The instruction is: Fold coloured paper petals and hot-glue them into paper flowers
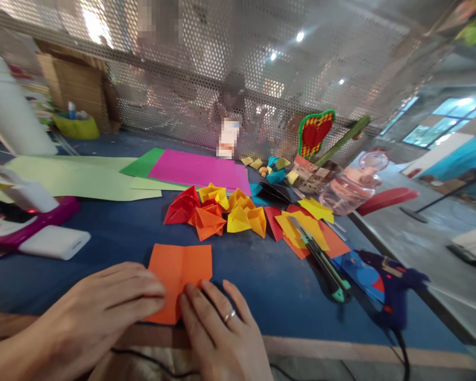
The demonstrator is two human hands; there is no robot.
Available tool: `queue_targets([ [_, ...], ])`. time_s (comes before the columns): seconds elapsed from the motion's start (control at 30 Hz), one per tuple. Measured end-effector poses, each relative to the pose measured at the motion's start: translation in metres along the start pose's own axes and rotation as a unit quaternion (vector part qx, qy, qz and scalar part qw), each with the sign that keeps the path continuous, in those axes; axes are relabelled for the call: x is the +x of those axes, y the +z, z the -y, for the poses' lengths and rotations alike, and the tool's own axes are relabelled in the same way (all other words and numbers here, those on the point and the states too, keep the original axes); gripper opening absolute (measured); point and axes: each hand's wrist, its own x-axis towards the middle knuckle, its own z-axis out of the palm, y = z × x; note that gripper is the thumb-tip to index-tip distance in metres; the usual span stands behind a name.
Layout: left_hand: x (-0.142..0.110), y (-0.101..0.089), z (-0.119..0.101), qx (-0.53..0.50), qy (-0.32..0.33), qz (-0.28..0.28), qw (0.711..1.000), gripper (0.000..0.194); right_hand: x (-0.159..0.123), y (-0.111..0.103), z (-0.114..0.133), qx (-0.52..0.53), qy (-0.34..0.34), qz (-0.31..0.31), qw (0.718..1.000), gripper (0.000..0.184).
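A creased sheet of orange paper (pixel 182 259) lies at the table's front edge, with a vertical fold down its middle. My left hand (pixel 115 296) covers the paper's left side, its fingers together and bent over that edge; its thumb is hidden. On the lower right part of the sheet rests my right hand (pixel 222 317), fingers spread and a ring on one of them. Just beyond the sheet sit several folded paper pieces: red (pixel 182 205), orange (pixel 208 219) and yellow (pixel 241 217).
To the right are loose coloured papers (pixel 301 230), a green-and-black cutter (pixel 321 259) and a blue glue gun (pixel 396 286) with its cable. A magenta sheet (pixel 200 172) and pale green paper (pixel 83 177) lie behind. A power strip (pixel 69 209) stands left, a clear bottle (pixel 349 188) at right.
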Motion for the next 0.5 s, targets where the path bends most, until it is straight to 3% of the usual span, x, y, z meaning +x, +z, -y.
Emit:
queue_targets([
  [0.07, 0.006, -0.004, 0.001, -0.029, 0.004, 0.009, 1.000, 0.030, 0.001, 0.001, -0.001, 0.001, 0.000, 0.002, 1.000, 0.037],
  [0.23, 0.024, -0.012, 0.004, -0.135, -0.064, 0.121, 0.981, 0.017, 0.001, 0.001, -0.003, 0.030, 0.008, -0.037, 0.999, 0.038],
  [0.5, 0.036, -0.012, 0.002, -0.204, -0.130, 0.150, 0.959, 0.014, 0.004, 0.001, -0.004, 0.060, 0.000, -0.098, 0.993, 0.022],
])
